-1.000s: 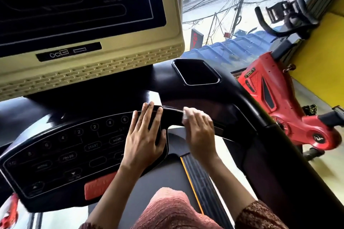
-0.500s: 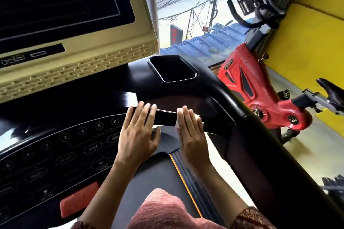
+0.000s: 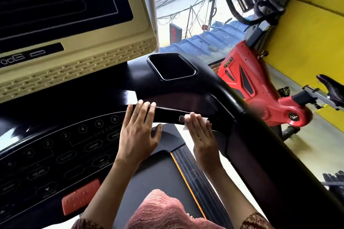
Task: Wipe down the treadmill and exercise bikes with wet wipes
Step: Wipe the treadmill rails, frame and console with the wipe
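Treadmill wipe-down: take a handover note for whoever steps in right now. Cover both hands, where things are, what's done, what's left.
Left hand: open, fingers flat on the treadmill's front bar, beside the console keypad.
Right hand: open, pressing the white wipe onto the same bar, further right.
Done: the bar is being wiped; the surfaces do not show which other parts are finished.
Left: the rest of the treadmill as needed, then the red exercise bike, which stands to the right by the yellow wall with no hand on it.

Black treadmill [image 3: 186, 89], white wipe [image 3: 204, 119], red bike [image 3: 260, 87], yellow wall [image 3: 305, 46].
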The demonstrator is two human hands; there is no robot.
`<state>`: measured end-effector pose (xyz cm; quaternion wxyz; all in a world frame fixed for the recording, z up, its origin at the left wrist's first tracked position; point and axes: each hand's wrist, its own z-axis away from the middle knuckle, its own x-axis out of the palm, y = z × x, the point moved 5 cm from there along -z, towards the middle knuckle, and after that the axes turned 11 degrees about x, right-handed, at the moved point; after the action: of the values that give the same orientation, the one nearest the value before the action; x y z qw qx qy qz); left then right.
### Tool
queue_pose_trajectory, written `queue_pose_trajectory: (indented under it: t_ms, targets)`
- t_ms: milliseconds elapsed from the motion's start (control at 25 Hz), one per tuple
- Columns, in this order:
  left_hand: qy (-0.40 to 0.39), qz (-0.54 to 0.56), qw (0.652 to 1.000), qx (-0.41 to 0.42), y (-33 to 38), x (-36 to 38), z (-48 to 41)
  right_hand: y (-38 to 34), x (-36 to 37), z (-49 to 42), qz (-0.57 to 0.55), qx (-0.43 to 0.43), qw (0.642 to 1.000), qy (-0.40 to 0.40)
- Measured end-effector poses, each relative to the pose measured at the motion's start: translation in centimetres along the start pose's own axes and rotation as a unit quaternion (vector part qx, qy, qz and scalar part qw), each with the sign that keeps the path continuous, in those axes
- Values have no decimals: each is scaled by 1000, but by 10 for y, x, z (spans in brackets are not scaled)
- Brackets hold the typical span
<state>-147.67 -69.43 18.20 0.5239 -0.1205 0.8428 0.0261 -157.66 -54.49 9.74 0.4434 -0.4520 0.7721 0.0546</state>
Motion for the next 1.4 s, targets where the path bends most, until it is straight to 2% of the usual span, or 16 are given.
queue_pose_trajectory:
  t_ms: [160, 280, 440, 560, 640, 720, 800, 960, 1040, 1280, 1400]
  targets:
    - [4, 14, 1000, 19, -3, -2, 1, 30, -8, 8, 0, 63, 998, 33]
    - [35, 27, 999, 8, -11, -10, 13, -15, -1, -13, -34, 11, 998, 42]
    - [53, 7, 999, -1, -19, -15, 28, -91, 10, -43, -110, -84, 990, -3]
    - [61, 11, 998, -2, -18, -15, 29, -83, 8, -46, -103, -142, 984, -36]
    - [65, 13, 998, -5, -19, -14, 30, -52, 6, -40, -72, -123, 989, -31]
    - [68, 14, 998, -8, -20, -14, 32, -29, 3, -31, -39, -70, 997, -19]
    - [70, 16, 997, -11, -19, -13, 31, -36, 4, -29, -30, -36, 999, -14]
    - [71, 22, 997, -7, -19, -13, 31, -92, 8, -49, -68, -136, 987, -59]
    - [71, 25, 997, -9, -19, -13, 31, -91, 8, -52, -60, -156, 984, -62]
    - [72, 29, 997, -28, -16, -12, 26, 3, -5, -15, 17, -4, 1000, 13]
    - [71, 29, 997, -26, -15, -12, 27, 33, -13, -1, 46, 23, 998, 30]
